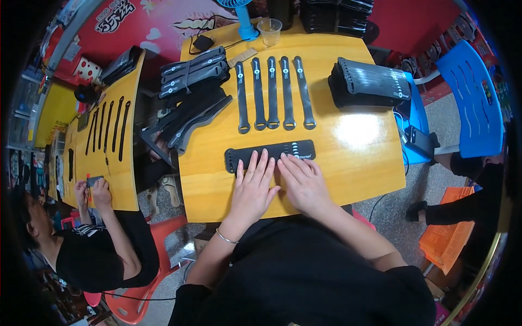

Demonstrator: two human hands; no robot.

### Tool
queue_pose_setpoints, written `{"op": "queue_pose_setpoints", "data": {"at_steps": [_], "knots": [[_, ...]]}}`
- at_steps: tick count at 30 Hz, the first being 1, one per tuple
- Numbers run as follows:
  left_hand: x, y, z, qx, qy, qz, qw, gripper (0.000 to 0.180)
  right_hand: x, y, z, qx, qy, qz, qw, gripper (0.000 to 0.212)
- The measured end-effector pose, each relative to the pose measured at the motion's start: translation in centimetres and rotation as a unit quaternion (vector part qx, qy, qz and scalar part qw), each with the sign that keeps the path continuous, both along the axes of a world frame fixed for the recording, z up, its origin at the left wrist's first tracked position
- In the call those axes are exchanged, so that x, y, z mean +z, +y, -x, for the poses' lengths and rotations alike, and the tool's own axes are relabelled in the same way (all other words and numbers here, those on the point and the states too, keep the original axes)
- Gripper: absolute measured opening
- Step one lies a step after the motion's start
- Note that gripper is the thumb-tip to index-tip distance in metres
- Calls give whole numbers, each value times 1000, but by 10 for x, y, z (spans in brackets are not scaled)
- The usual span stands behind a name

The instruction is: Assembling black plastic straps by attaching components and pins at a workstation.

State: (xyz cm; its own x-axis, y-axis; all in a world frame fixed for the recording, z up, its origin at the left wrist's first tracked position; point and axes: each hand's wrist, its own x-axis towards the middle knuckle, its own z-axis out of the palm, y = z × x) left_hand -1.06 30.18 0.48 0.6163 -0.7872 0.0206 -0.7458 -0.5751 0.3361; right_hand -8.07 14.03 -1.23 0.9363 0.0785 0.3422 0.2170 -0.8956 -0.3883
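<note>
A set of black straps point(272, 148), overlapped side by side into a flat band, lies crosswise on the yellow wooden table in front of me. My left hand point(254, 187) rests its outstretched fingers on the near edge and middle of the band. Close beside it, my right hand point(305, 186) lies flat, fingertips on the band's right part by the white printed marks. Both hands are open, with nothing gripped. Beyond the band, several single black straps point(273, 92) are laid out lengthwise in a row, their slotted ends toward me.
Bundled black straps point(190, 73) and a loose pile point(204, 117) sit at the left edge. A thick strap stack point(370, 81) is at the right. A blue fan point(247, 24) and clear cup point(269, 32) stand at the back. A person point(98, 239) works at the left table.
</note>
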Motion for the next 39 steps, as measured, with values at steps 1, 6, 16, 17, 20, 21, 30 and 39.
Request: {"op": "queue_pose_setpoints", "data": {"at_steps": [1,6,16,17,20,21,30,39], "knots": [[1,-1,0,-3,0,2,1000,62,1,-1,2,-24,-1,8,1000,50],[2,-2,-2,-4,7,-3,1000,63,8,-10,18,-80,36,37,995,57],[-4,-23,1,-28,-11,15,999,66,18,-29,31,-139,69,66,986,59],[-4,-23,1,-29,-6,16,999,65,17,-32,32,-142,69,72,985,58],[-5,-31,-3,-35,2,35,999,64,21,-43,24,-133,36,60,989,44],[-5,-36,-4,-39,5,51,998,63,21,-46,20,-128,13,38,991,38],[-7,-69,7,-74,-17,64,995,72,17,-73,-72,-144,-35,-140,979,32],[3,-77,-40,-57,-53,120,990,49,1,-94,-148,-253,50,-68,964,46]]}}
